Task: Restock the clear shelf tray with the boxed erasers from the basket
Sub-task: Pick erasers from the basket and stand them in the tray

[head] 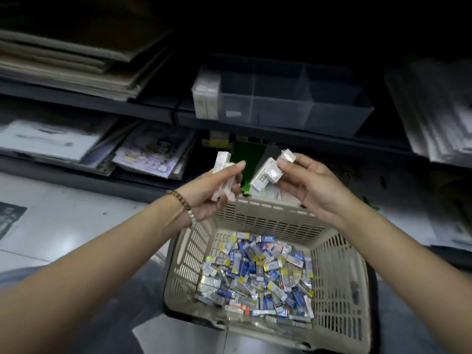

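Observation:
A beige slotted basket (265,221) stands on the floor below me, its bottom covered with several small boxed erasers (258,274) in blue, white and yellow. Above its far rim, my left hand (212,190) grips a few white eraser boxes (221,162) stacked together. My right hand (309,182) pinches other white eraser boxes (265,173) between thumb and fingers. On the shelf above sits the clear divided tray (306,103); its left end compartment holds white boxes (206,98), and the other compartments look nearly bare.
Stacks of paper and card (63,60) lie on the shelf at left, more sheets (439,116) at right. Printed booklets (153,152) rest on the lower shelf. A green item (249,152) stands under the tray's shelf. The floor is pale tile.

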The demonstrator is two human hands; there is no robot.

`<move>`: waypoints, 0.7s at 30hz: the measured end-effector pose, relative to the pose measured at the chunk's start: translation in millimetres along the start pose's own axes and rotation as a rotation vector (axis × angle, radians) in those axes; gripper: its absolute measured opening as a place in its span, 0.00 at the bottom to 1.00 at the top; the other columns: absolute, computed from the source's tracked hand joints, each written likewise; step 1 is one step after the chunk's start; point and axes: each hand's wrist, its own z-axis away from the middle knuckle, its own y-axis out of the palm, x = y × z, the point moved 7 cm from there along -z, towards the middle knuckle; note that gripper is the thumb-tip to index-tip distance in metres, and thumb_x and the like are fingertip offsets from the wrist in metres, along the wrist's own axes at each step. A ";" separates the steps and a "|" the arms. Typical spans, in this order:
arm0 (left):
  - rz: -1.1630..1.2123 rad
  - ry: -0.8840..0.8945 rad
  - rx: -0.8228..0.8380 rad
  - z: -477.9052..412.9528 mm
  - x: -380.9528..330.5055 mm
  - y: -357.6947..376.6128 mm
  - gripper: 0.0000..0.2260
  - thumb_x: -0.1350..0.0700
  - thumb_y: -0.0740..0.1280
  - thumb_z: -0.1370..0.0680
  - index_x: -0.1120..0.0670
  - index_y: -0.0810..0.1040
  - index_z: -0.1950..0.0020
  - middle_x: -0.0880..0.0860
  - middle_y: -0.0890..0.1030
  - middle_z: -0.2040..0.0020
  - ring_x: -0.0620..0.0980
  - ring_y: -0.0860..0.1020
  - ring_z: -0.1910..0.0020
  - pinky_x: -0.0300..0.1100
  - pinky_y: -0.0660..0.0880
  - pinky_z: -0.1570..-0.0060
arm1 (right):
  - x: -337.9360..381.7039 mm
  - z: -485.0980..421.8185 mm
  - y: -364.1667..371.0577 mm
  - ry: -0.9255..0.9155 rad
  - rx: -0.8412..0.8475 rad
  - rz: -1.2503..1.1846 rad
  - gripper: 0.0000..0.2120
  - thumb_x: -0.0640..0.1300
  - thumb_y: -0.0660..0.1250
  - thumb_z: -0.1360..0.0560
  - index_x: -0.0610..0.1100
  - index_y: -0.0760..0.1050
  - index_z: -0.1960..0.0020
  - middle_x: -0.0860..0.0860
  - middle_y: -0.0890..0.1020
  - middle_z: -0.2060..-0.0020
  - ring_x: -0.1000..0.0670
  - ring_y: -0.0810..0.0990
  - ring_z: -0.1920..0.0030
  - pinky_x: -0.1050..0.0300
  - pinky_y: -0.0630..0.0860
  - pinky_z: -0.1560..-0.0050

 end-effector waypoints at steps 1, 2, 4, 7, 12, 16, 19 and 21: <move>0.061 0.011 -0.007 7.6 -8.4 0.5 0.17 0.50 0.75 0.41 0.55 0.73 0.61 0.48 0.75 0.69 0.40 0.74 0.75 0.28 0.65 0.86 | 7.8 -2.7 11.0 -0.008 -0.004 -0.019 0.04 0.36 0.64 0.24 0.42 0.76 0.52 0.50 0.85 0.62 0.55 0.84 0.61 0.64 0.79 0.61; 0.093 0.043 -0.030 15.5 -17.1 -1.6 0.16 0.51 0.75 0.41 0.55 0.74 0.60 0.48 0.77 0.67 0.40 0.74 0.75 0.28 0.63 0.87 | 14.8 -5.4 21.5 -0.014 -0.006 -0.037 0.04 0.36 0.64 0.24 0.42 0.76 0.52 0.50 0.84 0.61 0.55 0.84 0.61 0.64 0.79 0.61; 0.051 0.150 -0.090 30.3 -35.5 -8.9 0.17 0.51 0.76 0.42 0.54 0.78 0.58 0.50 0.81 0.61 0.41 0.74 0.75 0.28 0.62 0.87 | 25.8 -11.0 39.1 -0.026 -0.015 -0.093 0.03 0.36 0.63 0.24 0.41 0.76 0.52 0.49 0.84 0.61 0.55 0.84 0.61 0.65 0.79 0.61; -0.082 0.308 -0.190 48.0 -61.4 -18.3 0.21 0.50 0.77 0.43 0.52 0.78 0.53 0.50 0.83 0.57 0.40 0.74 0.73 0.29 0.62 0.85 | 37.3 -19.9 64.5 -0.043 0.008 -0.155 0.03 0.36 0.64 0.24 0.39 0.76 0.51 0.48 0.84 0.60 0.54 0.84 0.58 0.63 0.80 0.58; -0.127 0.501 -0.342 60.5 -95.7 -30.8 0.17 0.53 0.76 0.38 0.52 0.77 0.53 0.47 0.79 0.65 0.40 0.73 0.72 0.30 0.62 0.82 | 41.0 -31.4 96.8 -0.011 0.064 -0.157 0.07 0.37 0.65 0.24 0.37 0.76 0.47 0.46 0.85 0.57 0.53 0.84 0.55 0.63 0.80 0.58; -0.155 0.580 -0.386 63.7 -123.0 -37.6 0.10 0.57 0.74 0.30 0.54 0.76 0.53 0.48 0.78 0.68 0.41 0.73 0.73 0.31 0.62 0.82 | 50.8 -37.7 97.9 -0.012 0.107 -0.008 0.10 0.40 0.65 0.24 0.38 0.77 0.45 0.46 0.84 0.53 0.53 0.84 0.54 0.63 0.80 0.56; -0.294 0.609 -0.405 64.6 -149.4 -41.1 0.09 0.56 0.74 0.30 0.52 0.76 0.56 0.48 0.76 0.72 0.43 0.71 0.74 0.33 0.62 0.81 | 75.3 -42.0 96.6 -0.101 0.171 0.310 0.11 0.43 0.64 0.24 0.40 0.79 0.45 0.46 0.84 0.54 0.52 0.83 0.54 0.64 0.79 0.57; -0.456 0.576 -0.374 61.0 -163.0 -37.7 0.09 0.56 0.74 0.30 0.52 0.76 0.57 0.47 0.75 0.73 0.44 0.70 0.75 0.34 0.63 0.81 | 92.5 -43.1 102.8 -0.174 0.240 0.546 0.10 0.45 0.66 0.25 0.41 0.80 0.47 0.49 0.83 0.58 0.54 0.82 0.57 0.65 0.78 0.58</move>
